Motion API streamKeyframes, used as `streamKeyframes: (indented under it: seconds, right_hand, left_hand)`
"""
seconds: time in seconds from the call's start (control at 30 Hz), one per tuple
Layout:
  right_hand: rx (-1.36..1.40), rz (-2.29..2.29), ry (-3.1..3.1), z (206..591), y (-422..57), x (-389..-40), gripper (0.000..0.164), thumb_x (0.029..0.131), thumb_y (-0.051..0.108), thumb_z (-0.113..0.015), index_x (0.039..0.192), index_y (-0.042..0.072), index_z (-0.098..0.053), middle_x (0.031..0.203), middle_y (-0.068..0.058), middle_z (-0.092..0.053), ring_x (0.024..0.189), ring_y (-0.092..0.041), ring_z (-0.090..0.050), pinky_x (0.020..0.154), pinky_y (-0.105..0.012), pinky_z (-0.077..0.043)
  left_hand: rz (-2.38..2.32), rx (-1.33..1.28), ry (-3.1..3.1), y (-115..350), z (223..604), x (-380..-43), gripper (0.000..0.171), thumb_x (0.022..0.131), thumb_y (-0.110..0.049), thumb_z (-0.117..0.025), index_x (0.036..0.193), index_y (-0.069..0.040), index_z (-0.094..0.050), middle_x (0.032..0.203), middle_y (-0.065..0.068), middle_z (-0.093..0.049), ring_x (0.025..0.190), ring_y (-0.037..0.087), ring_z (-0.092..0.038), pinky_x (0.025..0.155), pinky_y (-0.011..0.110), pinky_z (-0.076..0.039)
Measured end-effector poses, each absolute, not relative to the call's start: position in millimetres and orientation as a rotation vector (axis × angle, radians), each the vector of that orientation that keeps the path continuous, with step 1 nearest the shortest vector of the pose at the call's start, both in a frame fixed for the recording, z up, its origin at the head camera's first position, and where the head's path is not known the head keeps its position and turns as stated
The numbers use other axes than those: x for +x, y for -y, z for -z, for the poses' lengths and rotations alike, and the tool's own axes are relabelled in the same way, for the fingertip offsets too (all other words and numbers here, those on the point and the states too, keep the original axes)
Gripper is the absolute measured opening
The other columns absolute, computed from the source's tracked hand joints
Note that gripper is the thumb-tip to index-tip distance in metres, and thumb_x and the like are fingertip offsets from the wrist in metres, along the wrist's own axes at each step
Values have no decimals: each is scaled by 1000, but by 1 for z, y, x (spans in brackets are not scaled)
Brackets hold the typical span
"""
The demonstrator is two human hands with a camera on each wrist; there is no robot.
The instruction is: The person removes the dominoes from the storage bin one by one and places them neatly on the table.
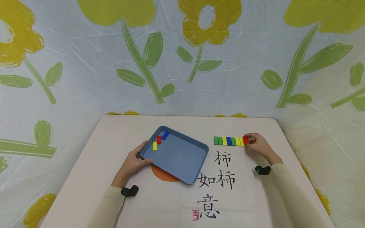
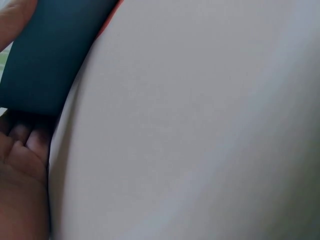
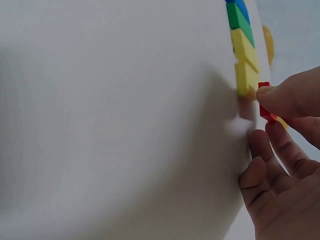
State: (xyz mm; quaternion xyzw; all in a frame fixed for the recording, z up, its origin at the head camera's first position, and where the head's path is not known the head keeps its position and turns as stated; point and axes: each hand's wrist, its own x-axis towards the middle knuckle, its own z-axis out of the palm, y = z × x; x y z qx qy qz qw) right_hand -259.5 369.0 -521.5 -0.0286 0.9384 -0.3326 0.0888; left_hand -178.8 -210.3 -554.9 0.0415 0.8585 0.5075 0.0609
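My left hand holds the near-left corner of a blue-grey tray, thumb over the rim. In the left wrist view the other fingers curl beneath the dark tray edge. Inside the tray lie a yellow tile, a red tile and a blue tile. At the right, my right hand pinches another red tile between thumb and fingers. It is at the right end of a row of green, yellow and blue tiles, raised slightly beside the last yellow one.
A pale tabletop cloth carries black brush characters, a red seal print and an orange shape partly under the tray. Behind the table's far edge hangs a flowered curtain.
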Motion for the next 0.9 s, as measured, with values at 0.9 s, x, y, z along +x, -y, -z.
streamKeyframes:
  seconds: [0.9]
  right_hand:
    - [-85,918,-2853,535,-374,-260,47,81,5,-62,128,0,-58,118,-24,-51,97,-33,-47,80,-42,-48]
  left_hand:
    - [-1573,125,-2566,210,554,-178,89,78,-35,-81,151,-35,-30,159,2,-26,147,27,-23,115,45,-30]
